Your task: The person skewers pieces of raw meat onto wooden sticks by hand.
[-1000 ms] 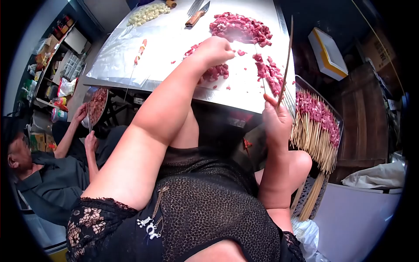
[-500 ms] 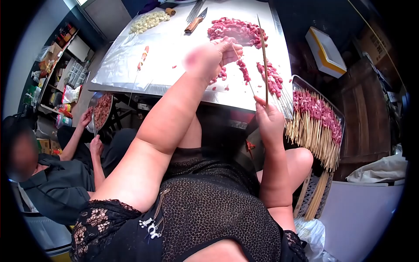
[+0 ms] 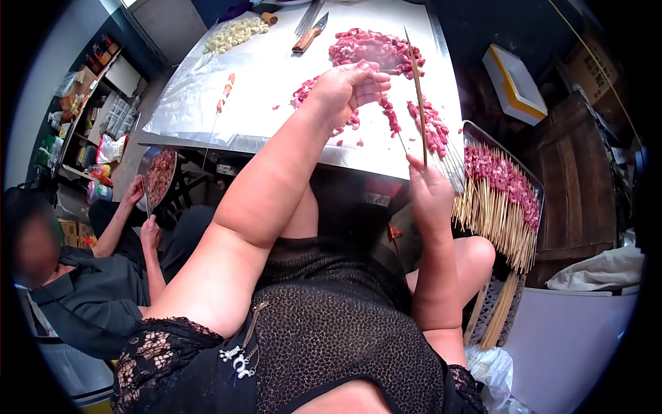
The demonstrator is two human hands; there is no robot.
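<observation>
My left hand (image 3: 352, 88) is closed at the upper end of a thin skewer strung with red meat pieces (image 3: 390, 116), over the white table (image 3: 276, 69). My right hand (image 3: 431, 190) grips the lower end of that skewer, together with long bare sticks (image 3: 418, 90) that point up past the meat. A big heap of raw meat (image 3: 376, 50) lies beyond my left hand. Loose pieces lie beside and partly under that hand. Several skewers of meat (image 3: 429, 127) rest on the table's right side, just above my right hand.
A tray of many meat skewers (image 3: 500, 183) stands right of the table. A knife (image 3: 310, 33), pale pieces (image 3: 236, 34) and one mixed skewer (image 3: 225, 92) lie on the table. At the left, a person (image 3: 89, 290) holds a skewer by a bowl of meat (image 3: 163, 176).
Both hands came together on one meat skewer, which now stretches between them. The long sticks in my right hand swung left. The other person's head turned.
</observation>
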